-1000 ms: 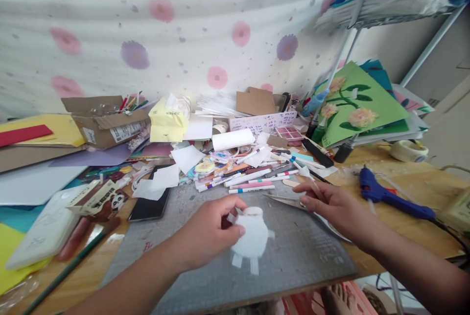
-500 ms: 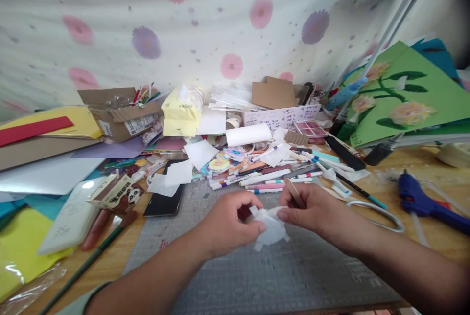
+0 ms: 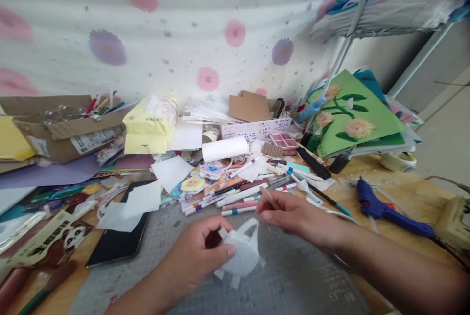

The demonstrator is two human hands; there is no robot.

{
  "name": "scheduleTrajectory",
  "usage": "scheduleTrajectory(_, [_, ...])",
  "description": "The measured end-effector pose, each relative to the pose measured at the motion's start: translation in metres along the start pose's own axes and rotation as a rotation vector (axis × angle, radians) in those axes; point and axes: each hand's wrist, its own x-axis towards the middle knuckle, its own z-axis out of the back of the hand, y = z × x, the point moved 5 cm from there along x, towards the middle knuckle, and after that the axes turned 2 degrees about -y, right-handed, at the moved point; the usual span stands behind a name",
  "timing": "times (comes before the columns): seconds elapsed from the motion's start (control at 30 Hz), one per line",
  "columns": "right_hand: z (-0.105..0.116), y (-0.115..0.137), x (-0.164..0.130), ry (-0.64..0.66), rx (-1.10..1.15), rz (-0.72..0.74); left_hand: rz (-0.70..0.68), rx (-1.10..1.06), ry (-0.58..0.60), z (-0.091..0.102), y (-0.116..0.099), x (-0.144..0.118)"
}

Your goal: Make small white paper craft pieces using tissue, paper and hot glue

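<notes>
My left hand (image 3: 196, 254) pinches a small white craft piece (image 3: 242, 255) between thumb and fingers, above the grey cutting mat (image 3: 297, 281). The piece looks like textured paper or tissue, with a loop sticking up on top and small tabs along its lower edge. To its upper right, my right hand (image 3: 299, 217) has its fingers closed around a thin, flat brown stick (image 3: 270, 198). A gap shows between the right fingertips and the white loop. My left fingers cover the craft piece's left side.
Markers (image 3: 242, 197) lie piled behind the mat, with white paper pieces (image 3: 145, 196) and a black phone (image 3: 121, 241) to their left. At right sits a blue glue gun (image 3: 385, 210). A cardboard box (image 3: 73, 134) and a yellow tissue pack (image 3: 147, 129) stand behind.
My right hand has drawn away from the white craft piece, and its loop now shows. The left hand still holds the piece. The view has turned to the right.
</notes>
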Motion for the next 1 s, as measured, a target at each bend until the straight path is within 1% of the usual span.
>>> scheduleTrajectory(0.03, [0.015,-0.003,-0.002,-0.063,-0.059,0.011,0.015,-0.049,-0.025,0.001,0.002,0.001])
scheduleTrajectory(0.1, [0.052,-0.013,-0.009,-0.264,-0.129,-0.011,0.037,-0.120,-0.116,0.004,0.003,0.003])
scheduleTrajectory(0.13, [0.070,-0.019,-0.012,-0.337,-0.148,-0.017,0.045,-0.148,-0.165,0.006,0.003,0.003])
scheduleTrajectory(0.2, [0.100,-0.030,-0.016,-0.432,-0.192,-0.024,0.063,-0.204,-0.220,0.007,0.001,0.003])
scheduleTrajectory(0.3, [0.133,-0.039,-0.018,-0.536,-0.326,-0.020,0.077,-0.255,-0.205,0.004,0.000,0.005])
scheduleTrajectory(0.37, [0.147,-0.038,-0.018,-0.621,-0.465,0.014,0.081,-0.258,-0.194,0.002,0.001,0.006])
scheduleTrajectory(0.4, [0.151,-0.035,-0.018,-0.665,-0.540,0.046,0.081,-0.257,-0.194,0.002,0.002,0.007])
scheduleTrajectory(0.47, [0.148,-0.026,-0.019,-0.717,-0.682,0.126,0.080,-0.254,-0.193,0.001,0.004,0.007])
scheduleTrajectory(0.53, [0.134,-0.019,-0.021,-0.696,-0.773,0.200,0.072,-0.243,-0.186,0.001,0.005,0.008])
scheduleTrajectory(0.6, [0.110,-0.013,-0.022,-0.593,-0.844,0.276,0.067,-0.218,-0.182,0.003,0.006,0.007])
scheduleTrajectory(0.67, [0.083,-0.011,-0.022,-0.426,-0.952,0.336,0.062,-0.199,-0.220,0.009,0.005,0.007])
scheduleTrajectory(0.73, [0.061,-0.014,-0.021,-0.258,-1.051,0.343,0.032,-0.225,-0.313,0.020,0.003,0.006])
scheduleTrajectory(0.8, [0.049,-0.020,-0.019,-0.156,-1.095,0.306,-0.026,-0.298,-0.417,0.032,-0.001,0.005])
scheduleTrajectory(0.9, [0.041,-0.028,-0.017,-0.072,-1.126,0.275,-0.083,-0.376,-0.505,0.043,-0.003,0.006])
scheduleTrajectory(1.0, [0.036,-0.033,-0.016,-0.029,-1.163,0.260,-0.097,-0.406,-0.518,0.045,-0.003,0.008])
